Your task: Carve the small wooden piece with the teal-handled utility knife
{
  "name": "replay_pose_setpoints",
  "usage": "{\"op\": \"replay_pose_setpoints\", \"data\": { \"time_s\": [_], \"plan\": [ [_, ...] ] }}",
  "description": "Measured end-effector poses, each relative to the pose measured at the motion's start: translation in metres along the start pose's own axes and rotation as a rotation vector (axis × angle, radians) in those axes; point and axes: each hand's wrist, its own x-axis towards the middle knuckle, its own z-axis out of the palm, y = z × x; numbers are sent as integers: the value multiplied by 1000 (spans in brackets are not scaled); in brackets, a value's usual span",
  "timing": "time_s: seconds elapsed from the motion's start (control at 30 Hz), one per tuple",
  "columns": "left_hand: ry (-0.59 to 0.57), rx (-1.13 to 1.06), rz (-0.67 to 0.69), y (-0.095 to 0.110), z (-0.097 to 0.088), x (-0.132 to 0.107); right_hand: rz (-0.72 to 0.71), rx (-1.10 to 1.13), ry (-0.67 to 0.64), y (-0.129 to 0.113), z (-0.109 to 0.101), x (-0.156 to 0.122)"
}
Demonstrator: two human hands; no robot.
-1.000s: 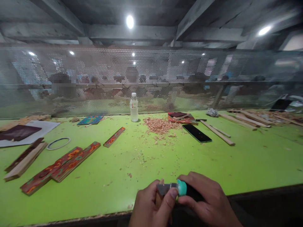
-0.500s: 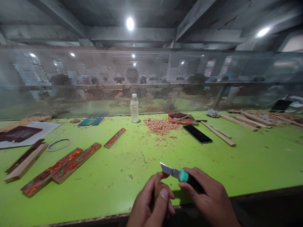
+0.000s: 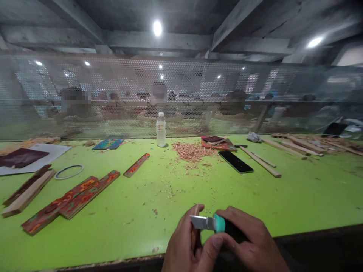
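Note:
Near the table's front edge, my right hand [image 3: 252, 238] is closed around the black handle of a carving knife [image 3: 203, 223] with a teal collar. Its wide, slanted steel blade points left, across the small piece of wood [image 3: 194, 238]. My left hand [image 3: 188, 243] grips that wood upright between thumb and fingers, and much of it is hidden by the fingers and the blade. The left thumb lies close to the knife's collar. I cannot tell whether the blade edge touches the wood.
Wood shavings [image 3: 193, 152] lie heaped mid-table beside a phone [image 3: 236, 161] and a water bottle [image 3: 161, 130]. Painted wooden strips [image 3: 90, 192] and a tape ring [image 3: 69, 172] are on the left, wood sticks [image 3: 283, 147] on the right. A perforated screen [image 3: 181, 83] stands behind.
The knife blade has come down and slightly left over the wood. My left hand has shifted right, its thumb now beside the knife's collar.

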Motion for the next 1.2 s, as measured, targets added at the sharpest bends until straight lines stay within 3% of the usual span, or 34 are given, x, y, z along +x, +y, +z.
{"op": "replay_pose_setpoints", "data": {
  "time_s": [0.2, 0.73, 0.9, 0.97, 1.1, 1.2],
  "plan": [
    [59, 107, 67, -9, 3, 0, 32, 30, -83, -1, 0, -3],
    [231, 286, -34, 4, 16, 6, 58, -16, 37, 2, 9, -5],
    [236, 316, -45, 7, 17, 5, 304, -110, 142, 5, 14, -8],
    [220, 308, -61, 8, 16, 4, 302, -85, 143, 7, 13, -8],
    [135, 302, -90, 6, 12, 2, 116, 61, 6, 8, 5, -7],
    [90, 297, -96, 4, 10, -1, 99, 119, -120, 8, -1, -6]
  ]
}}
